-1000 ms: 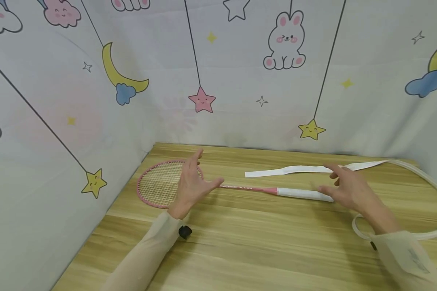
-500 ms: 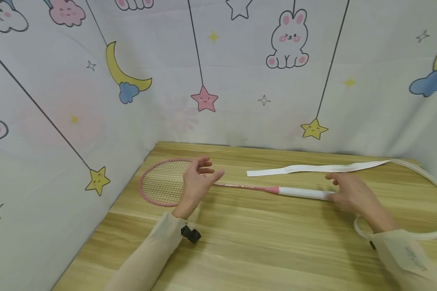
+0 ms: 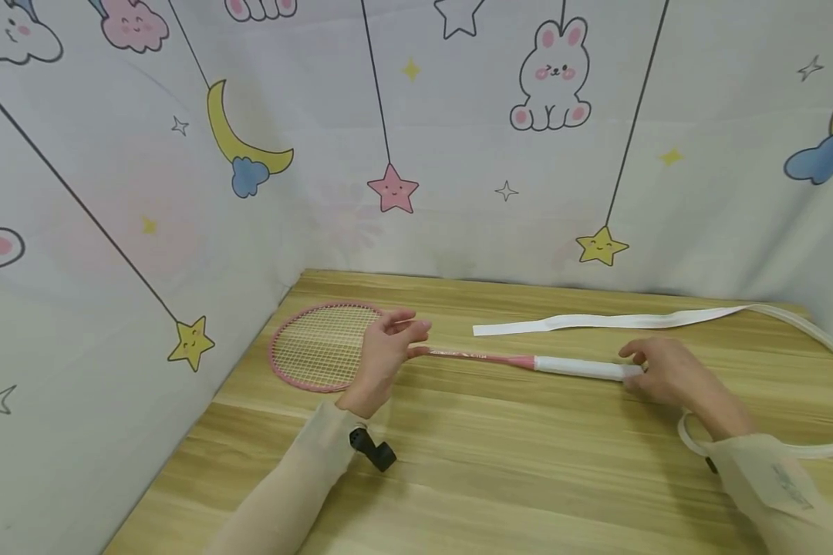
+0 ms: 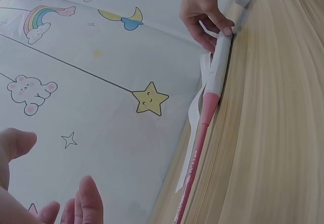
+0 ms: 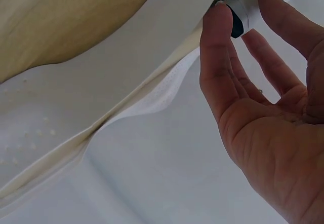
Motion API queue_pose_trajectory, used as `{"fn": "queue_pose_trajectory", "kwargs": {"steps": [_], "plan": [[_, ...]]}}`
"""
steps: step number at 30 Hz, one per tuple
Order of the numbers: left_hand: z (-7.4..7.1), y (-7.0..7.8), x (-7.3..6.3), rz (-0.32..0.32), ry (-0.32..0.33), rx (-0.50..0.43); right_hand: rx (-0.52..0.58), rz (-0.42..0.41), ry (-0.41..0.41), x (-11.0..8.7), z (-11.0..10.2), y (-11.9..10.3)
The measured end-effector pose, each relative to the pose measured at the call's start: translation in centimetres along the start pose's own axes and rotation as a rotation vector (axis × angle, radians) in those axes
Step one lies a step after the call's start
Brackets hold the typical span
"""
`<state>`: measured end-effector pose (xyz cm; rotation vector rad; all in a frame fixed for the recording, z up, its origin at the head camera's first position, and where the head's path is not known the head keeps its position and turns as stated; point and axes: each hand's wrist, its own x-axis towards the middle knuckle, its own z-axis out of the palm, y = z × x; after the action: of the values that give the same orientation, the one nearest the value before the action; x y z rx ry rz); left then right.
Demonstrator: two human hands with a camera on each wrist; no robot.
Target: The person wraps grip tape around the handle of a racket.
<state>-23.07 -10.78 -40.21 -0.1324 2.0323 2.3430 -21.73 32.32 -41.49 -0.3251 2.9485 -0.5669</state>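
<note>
1. Your racket (image 3: pixel 521 361) lies on the desk (image 3: pixel 527 478), nearer the far edge than the near one. Its pink-rimmed head (image 3: pixel 319 347) is toward the left edge, and its white handle (image 3: pixel 583 368) points toward the right edge.
2. Your left hand (image 3: pixel 380 354) is over the racket where head and shaft meet, hiding that part from the head view. Its wrist view shows the thumb and fingers wide apart, with nothing between them; whether a fingertip touches the shaft, you cannot tell.
3. Your right hand (image 3: pixel 673 378) is at the butt of the handle. The gap between thumb and index finger is narrow, one on each side of the handle; you cannot tell whether they grip it or only lie against it. Its wrist view shows a dark end cap (image 5: pixel 237 24) just beside your thumb.
4. The white strip (image 3: pixel 597 321) lies between the racket and the far edge, its loose end beyond the shaft. It runs toward the far right corner, bends round along the right side and comes back in a loop beside your right wrist.
5. You have a black device (image 3: pixel 373 449) at your left cuff.
6. A cloth (image 3: pixel 458 239) printed with stars, moons and a rabbit hangs behind the far edge.
</note>
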Motion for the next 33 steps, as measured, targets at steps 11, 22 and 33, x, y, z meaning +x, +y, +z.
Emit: {"fn": "queue_pose_trajectory", "kwargs": {"steps": [11, 22, 33], "plan": [[1.4, -1.0, -0.3, -0.031, -0.010, -0.045, -0.029, -0.063, 0.019, 0.4, 0.2, 0.1], [5.7, -3.0, -2.6, -0.231, -0.171, -0.081, -0.015, -0.065, 0.040, -0.3, 0.6, 0.3], [10.3, -5.2, -3.7, -0.379, -0.286, -0.264, -0.017, -0.064, 0.085, -1.7, -0.7, -0.8]]}}
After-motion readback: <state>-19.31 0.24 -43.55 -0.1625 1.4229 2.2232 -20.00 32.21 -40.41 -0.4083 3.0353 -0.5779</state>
